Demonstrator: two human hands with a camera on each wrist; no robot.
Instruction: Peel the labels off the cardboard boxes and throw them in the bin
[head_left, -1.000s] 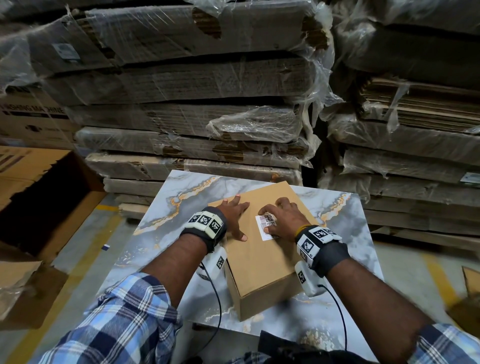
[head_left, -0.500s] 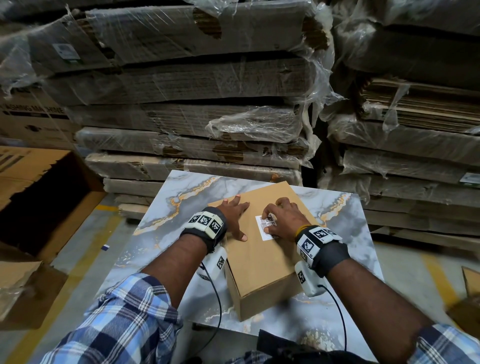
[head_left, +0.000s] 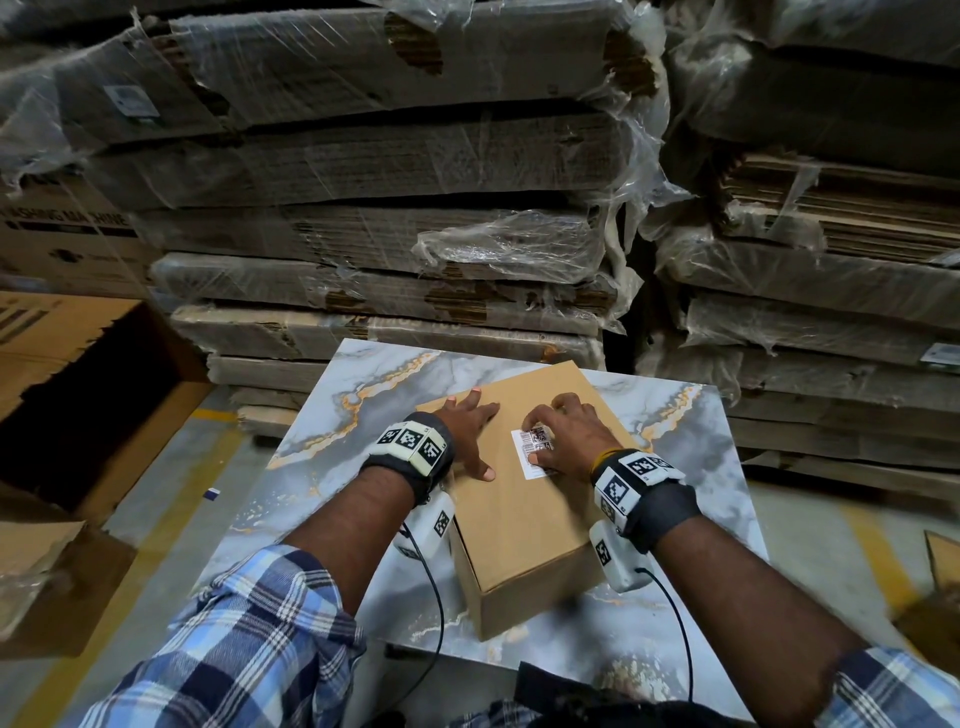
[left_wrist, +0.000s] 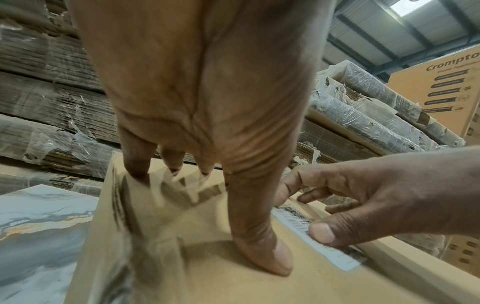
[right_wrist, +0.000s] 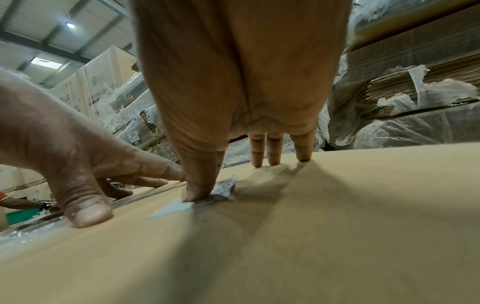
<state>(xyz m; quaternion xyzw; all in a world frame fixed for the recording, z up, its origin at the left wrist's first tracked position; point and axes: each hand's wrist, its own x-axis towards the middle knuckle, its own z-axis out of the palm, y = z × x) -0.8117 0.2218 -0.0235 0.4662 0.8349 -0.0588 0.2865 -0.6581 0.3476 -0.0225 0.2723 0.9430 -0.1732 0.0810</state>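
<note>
Left hand (head_left: 470, 434) steadies box (head_left: 524, 514); right hand (head_left: 571, 439) seemingly lifting label (head_left: 531, 453).

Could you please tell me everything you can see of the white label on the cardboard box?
The label is a small white paper rectangle printed with black barcodes, stuck on the top face of the brown cardboard box, towards its far half. Most of it lies flat; the far end looks lifted and crumpled in the right wrist view. The right hand works on it, thumb pressing its near part and fingertips at the far end. The left hand rests flat on the box beside it, not touching it.
</note>
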